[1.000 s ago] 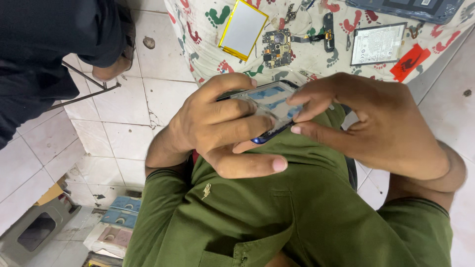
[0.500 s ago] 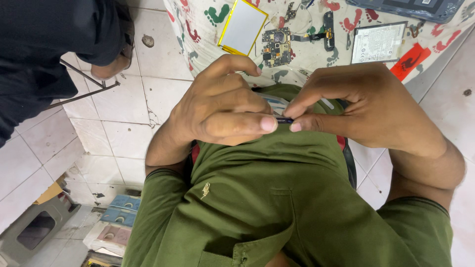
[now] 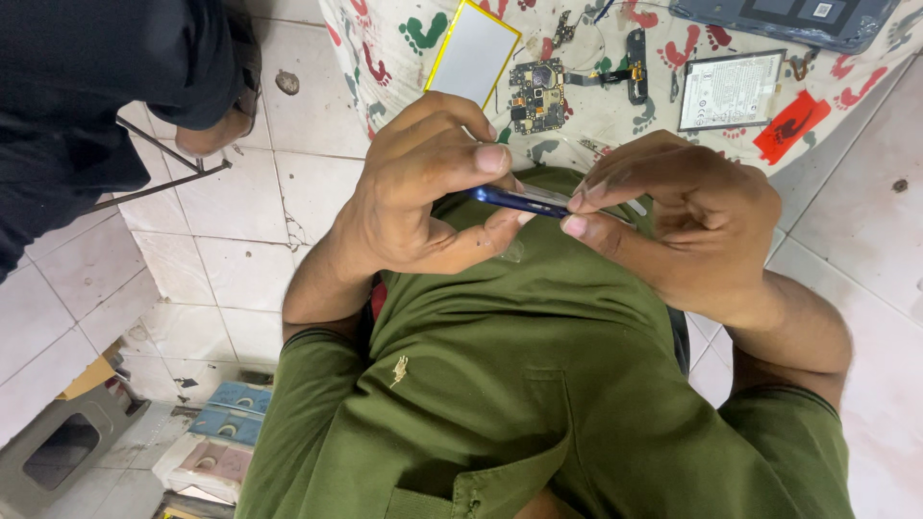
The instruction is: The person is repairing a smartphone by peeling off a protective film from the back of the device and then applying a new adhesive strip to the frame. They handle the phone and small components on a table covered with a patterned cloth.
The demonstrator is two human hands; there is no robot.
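Note:
Both my hands hold a thin blue-edged phone part (image 3: 514, 200) edge-on in front of my green shirt. My left hand (image 3: 423, 192) pinches its left end between thumb and curled fingers. My right hand (image 3: 683, 216) grips the right end with fingertips on its top and bottom edges. Most of the part is hidden between the fingers.
Beyond my hands lies a cloth with footprint pattern (image 3: 385, 38) carrying a yellow-rimmed white panel (image 3: 473, 53), a circuit board (image 3: 538, 96), a flat battery (image 3: 728, 89), a red tag (image 3: 791, 125) and a dark phone shell (image 3: 798, 14). Another person in dark clothes (image 3: 96, 86) is at upper left. Tiled floor surrounds.
The phone part, seen flat with its face showing a second ago, has been turned edge-on. My fingers have shifted their grip along its ends.

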